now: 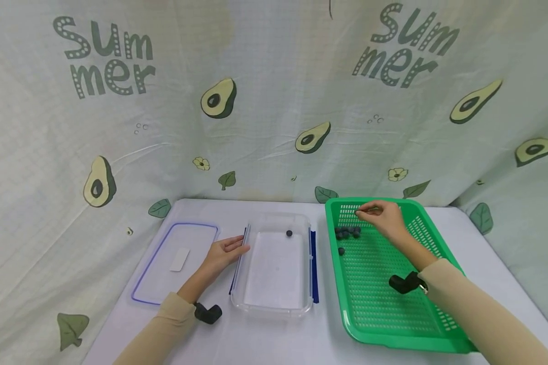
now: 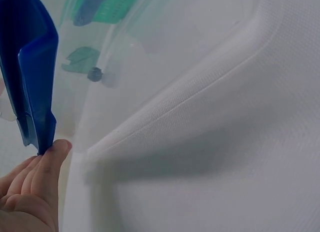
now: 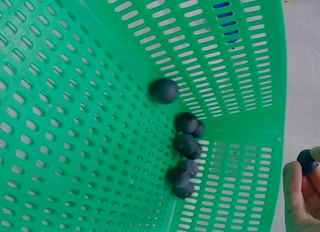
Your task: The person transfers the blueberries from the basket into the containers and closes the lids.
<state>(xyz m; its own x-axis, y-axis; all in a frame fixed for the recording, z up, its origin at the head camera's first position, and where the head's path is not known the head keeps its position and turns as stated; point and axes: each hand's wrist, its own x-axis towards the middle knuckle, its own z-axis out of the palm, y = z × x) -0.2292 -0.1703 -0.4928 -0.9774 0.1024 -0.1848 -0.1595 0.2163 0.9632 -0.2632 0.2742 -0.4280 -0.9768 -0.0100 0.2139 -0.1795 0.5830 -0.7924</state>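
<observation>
My right hand (image 1: 385, 219) pinches a blueberry (image 3: 307, 161) between thumb and fingertips, over the far left part of the green basket (image 1: 353, 324). Below it, several blueberries (image 3: 186, 144) cluster in the basket's corner, and a single blueberry (image 1: 341, 251) lies a little nearer along the left wall. At the left side of a clear plastic container (image 1: 274, 310), my left hand (image 1: 226, 254) touches the rim with fairly straight fingers. Those fingertips meet the container's blue latch flap (image 2: 37, 77) in the left wrist view. One blueberry (image 1: 289, 233) sits inside the container, toward its far end.
A clear lid with a blue seal (image 1: 148, 263) lies left of the container, with a small white rectangle (image 1: 180, 259) on it. Another blue latch flap (image 1: 314, 266) sticks out on the container's right side, near the basket. A printed cloth (image 1: 265, 167) hangs behind the white table (image 1: 274, 344).
</observation>
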